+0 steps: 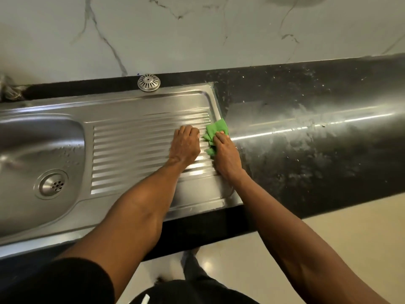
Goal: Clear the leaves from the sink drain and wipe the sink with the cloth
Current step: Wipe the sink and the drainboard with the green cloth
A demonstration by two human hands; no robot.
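Note:
A stainless steel sink has its basin at the left and a ribbed drainboard at the right. The drain in the basin shows no leaves. My right hand holds a crumpled green cloth pressed on the drainboard's right edge. Just left of the cloth, my left hand rests on the ribs with its fingers curled under; whether they touch the cloth I cannot tell.
A round metal strainer cover lies behind the sink on the black counter, which runs to the right with white smears. A marble-look wall stands behind. Pale floor lies below the counter's front edge.

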